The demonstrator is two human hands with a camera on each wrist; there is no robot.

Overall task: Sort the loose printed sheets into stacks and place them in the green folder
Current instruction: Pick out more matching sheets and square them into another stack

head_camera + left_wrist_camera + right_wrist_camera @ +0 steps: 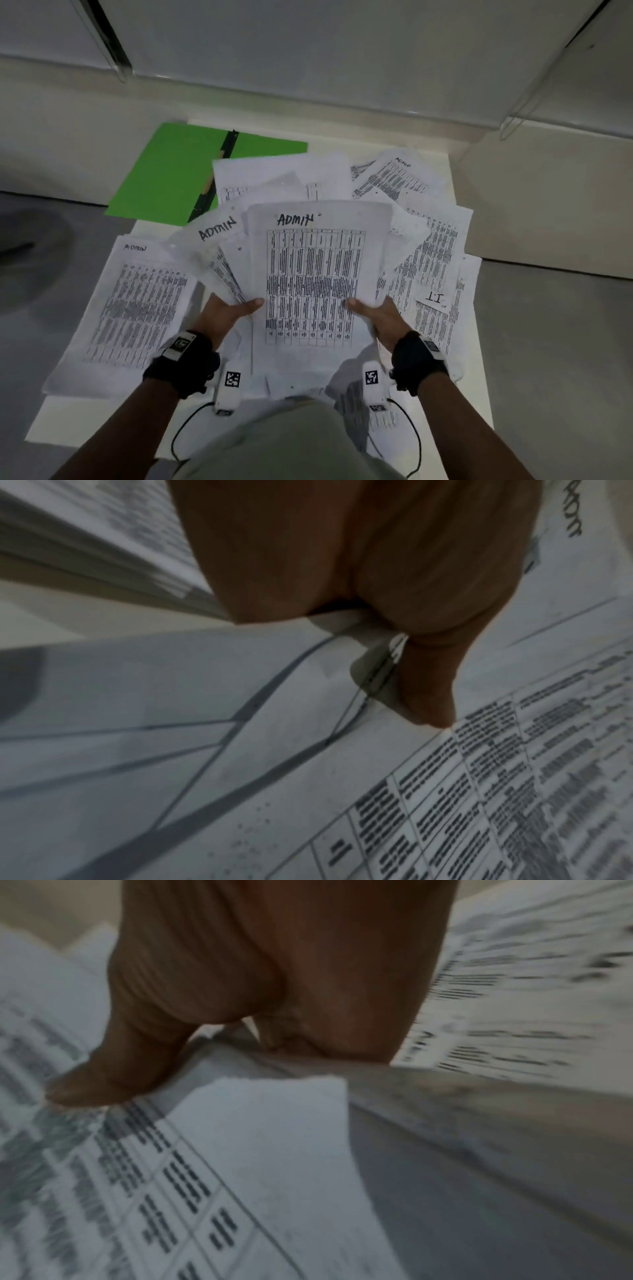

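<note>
A bundle of printed sheets, the top one headed "ADMIN", is lifted above the table between both hands. My left hand grips its left edge, thumb on top. My right hand grips the right edge the same way, thumb lying on the printed table. More loose sheets lie fanned beneath: one "ADMIN" sheet flat at the left, others at the right, one marked "IT". The green folder lies open at the back left, partly covered by paper.
The white table is low and small; its front edge is near my lap. A pencil-like strip lies along the folder's spine. Grey floor surrounds the table, with white walls and a ledge behind. Cables hang from my wrist cameras.
</note>
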